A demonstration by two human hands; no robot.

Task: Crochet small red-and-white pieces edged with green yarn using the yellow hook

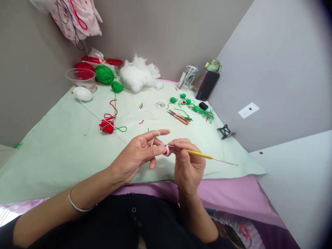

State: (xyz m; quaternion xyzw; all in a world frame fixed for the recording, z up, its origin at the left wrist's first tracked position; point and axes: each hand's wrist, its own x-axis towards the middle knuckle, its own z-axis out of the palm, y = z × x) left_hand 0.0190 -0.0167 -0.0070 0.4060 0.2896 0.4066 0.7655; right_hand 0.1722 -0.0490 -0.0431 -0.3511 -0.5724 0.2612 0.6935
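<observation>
Between thumb and fingers, my left hand (141, 150) pinches a small red and white crochet piece (167, 150). White yarn (152, 141) loops over its raised index finger and trails left to a white yarn ball (82, 93). My right hand (188, 164) is closed on a crochet hook (199, 153) with a yellow handle. One metal end of the hook meets the crochet piece, while the other sticks out to the right. Fingers partly cover the piece, so its full shape is hidden.
Ahead lie orange-handled thread snips (178, 117), small green crochet balls (188, 101) and a tangled red yarn bundle (107, 125). White stuffing (140, 74), green yarn (104, 74) and a plastic tub (82, 81) stand at the back. A phone (208, 85) leans at the right.
</observation>
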